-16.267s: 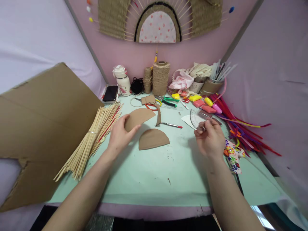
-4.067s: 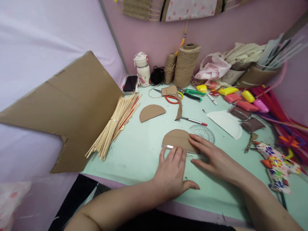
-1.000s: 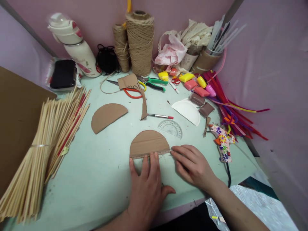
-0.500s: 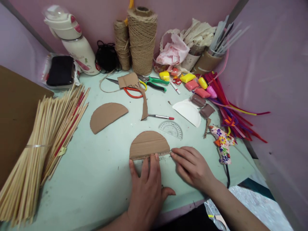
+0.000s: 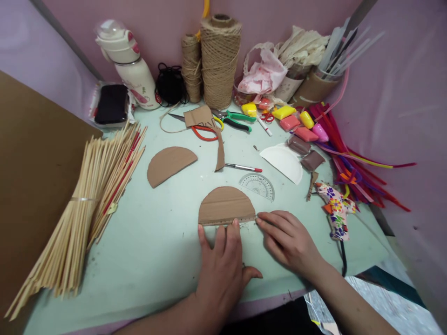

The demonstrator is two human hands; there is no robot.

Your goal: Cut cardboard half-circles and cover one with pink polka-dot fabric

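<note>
A brown cardboard half-disc [image 5: 226, 204] lies flat in front of me, its straight edge toward me. Along that edge runs a strip with fine markings, seemingly a clear ruler [image 5: 240, 226]. My left hand [image 5: 221, 260] rests with its fingers spread, the tips pressing down at the ruler and the thumb out to the side. At the right end, my right hand [image 5: 293, 242] has its fingers drawn together, pinching at the ruler's tip; the thumb is mostly hidden. A transparent protractor [image 5: 257, 187] and a pen with a red end [image 5: 243, 167] lie just beyond.
Another cardboard half-disc [image 5: 171, 165] and a bundle of wooden sticks [image 5: 82, 200] lie left. Scissors [image 5: 206, 133] and pliers [image 5: 237, 120] are behind. Right are a white half-disc [image 5: 282, 163], clay packets [image 5: 298, 144], pipe cleaners [image 5: 349, 158] and a flowered glue gun [image 5: 337, 209].
The whole view has shifted, so everything sits a little farther right. Both hands stay in place at the straight edge of the cardboard.
</note>
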